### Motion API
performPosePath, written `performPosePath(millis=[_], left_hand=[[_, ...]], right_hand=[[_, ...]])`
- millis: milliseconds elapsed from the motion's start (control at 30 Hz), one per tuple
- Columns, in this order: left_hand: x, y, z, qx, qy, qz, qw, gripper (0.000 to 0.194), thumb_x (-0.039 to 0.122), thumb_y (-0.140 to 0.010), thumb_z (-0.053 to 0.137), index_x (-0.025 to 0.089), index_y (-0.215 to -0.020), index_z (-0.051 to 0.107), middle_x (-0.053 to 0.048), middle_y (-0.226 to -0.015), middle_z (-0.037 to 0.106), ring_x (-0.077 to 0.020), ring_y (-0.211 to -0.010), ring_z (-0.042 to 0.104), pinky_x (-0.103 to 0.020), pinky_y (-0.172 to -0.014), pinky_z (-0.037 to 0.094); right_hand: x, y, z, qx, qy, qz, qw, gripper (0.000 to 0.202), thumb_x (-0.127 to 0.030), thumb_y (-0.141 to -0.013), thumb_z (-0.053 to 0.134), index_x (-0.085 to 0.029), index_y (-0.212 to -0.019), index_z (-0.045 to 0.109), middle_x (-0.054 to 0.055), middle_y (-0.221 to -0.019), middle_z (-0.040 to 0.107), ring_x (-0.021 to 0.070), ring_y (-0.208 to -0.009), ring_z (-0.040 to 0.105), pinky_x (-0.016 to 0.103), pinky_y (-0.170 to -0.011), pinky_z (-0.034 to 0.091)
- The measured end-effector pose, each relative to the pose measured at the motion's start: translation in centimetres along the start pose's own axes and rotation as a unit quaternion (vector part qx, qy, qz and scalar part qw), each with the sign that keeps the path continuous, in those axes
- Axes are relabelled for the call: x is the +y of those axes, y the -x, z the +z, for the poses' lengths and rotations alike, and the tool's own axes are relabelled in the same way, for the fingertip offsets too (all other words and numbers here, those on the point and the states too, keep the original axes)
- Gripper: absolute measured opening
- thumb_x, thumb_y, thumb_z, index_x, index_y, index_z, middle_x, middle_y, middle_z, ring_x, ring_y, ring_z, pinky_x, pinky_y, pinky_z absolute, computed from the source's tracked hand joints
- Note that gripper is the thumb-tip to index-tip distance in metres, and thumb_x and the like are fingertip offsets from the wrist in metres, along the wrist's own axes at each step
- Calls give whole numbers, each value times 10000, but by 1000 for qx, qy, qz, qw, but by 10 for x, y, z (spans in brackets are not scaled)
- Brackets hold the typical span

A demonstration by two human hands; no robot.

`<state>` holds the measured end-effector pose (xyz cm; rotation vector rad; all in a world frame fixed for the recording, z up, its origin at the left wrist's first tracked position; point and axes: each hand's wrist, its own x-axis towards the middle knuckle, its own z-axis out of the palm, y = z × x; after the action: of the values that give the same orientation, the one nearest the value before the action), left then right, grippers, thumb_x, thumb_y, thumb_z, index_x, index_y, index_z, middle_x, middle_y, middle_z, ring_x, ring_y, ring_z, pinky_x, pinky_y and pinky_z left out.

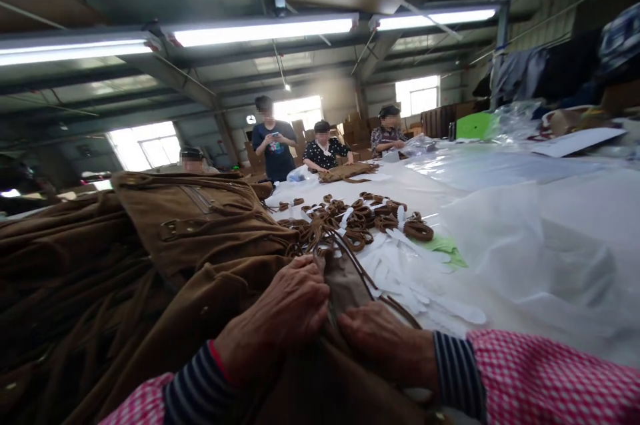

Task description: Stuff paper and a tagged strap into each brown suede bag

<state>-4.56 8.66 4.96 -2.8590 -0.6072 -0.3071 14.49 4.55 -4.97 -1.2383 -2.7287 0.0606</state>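
In front of me lies a brown fabric bag [345, 278], its paler lining showing between my hands. My left hand [285, 305] is closed in a fist on the bag's edge. Lower and to the right, my right hand [380, 338] grips the opposite edge, fingers curled into the cloth. Thin brown cords [360, 261] run from the bag's top out to the right. The lower part of the bag sinks into shadow beneath my forearms, and the fingertips of both hands are hidden.
A tall pile of brown bags [200, 218] with buckles rises at left. Bundled brown straps [360, 211] and white paper strips [415, 278] lie on the white-covered table [565, 171]. A green piece [445, 248] lies beside them. Several people [325, 150] are across the table.
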Motion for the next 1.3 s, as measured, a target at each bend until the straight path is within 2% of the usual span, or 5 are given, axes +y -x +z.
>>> performPosePath(millis=[333, 500, 767, 1033, 1300], left_hand=[[-24, 39, 57, -86, 238, -257, 933, 325, 405, -938, 553, 277, -1192, 710, -42, -1132, 708, -237, -1040, 638, -357, -925, 450], [-15, 13, 56, -96, 114, -255, 955, 181, 336, -845, 629, 306, -935, 784, -41, -1065, 665, -283, -1097, 535, -435, -936, 354], [-8, 6, 78, -44, 237, -318, 917, 112, 243, -744, 654, 263, -805, 746, 17, -997, 703, -245, -1084, 496, -418, -935, 331], [8, 2, 78, -30, 228, -322, 919, 89, 190, -717, 663, 254, -748, 717, 25, -957, 715, -247, -1083, 487, -427, -891, 322], [8, 5, 77, -21, 240, -307, 921, 61, 287, -814, 673, 257, -783, 715, 22, -936, 699, -238, -1055, 477, -413, -868, 319]], right_hand=[[8, -43, 16, 153, -97, 108, 977, 123, -139, -879, 546, -155, -950, 644, 89, -959, 732, 211, -831, 683, 287, -671, 409], [21, -45, 35, 231, -180, 95, 951, 115, -69, -805, 615, -161, -856, 661, 46, -839, 737, 190, -801, 682, 259, -712, 422], [32, -29, 20, 238, -265, 20, 934, 137, -75, -797, 590, -173, -778, 683, 2, -730, 701, 144, -671, 627, 242, -678, 437], [104, -61, -28, 302, -500, 196, 787, 216, -347, -751, 725, -133, -727, 703, 8, -573, 637, 111, -477, 507, 229, -453, 371], [95, -59, -32, 244, -644, 146, 710, 310, -381, -704, 830, -138, -864, 723, -4, -687, 671, 81, -533, 559, 172, -426, 337]])
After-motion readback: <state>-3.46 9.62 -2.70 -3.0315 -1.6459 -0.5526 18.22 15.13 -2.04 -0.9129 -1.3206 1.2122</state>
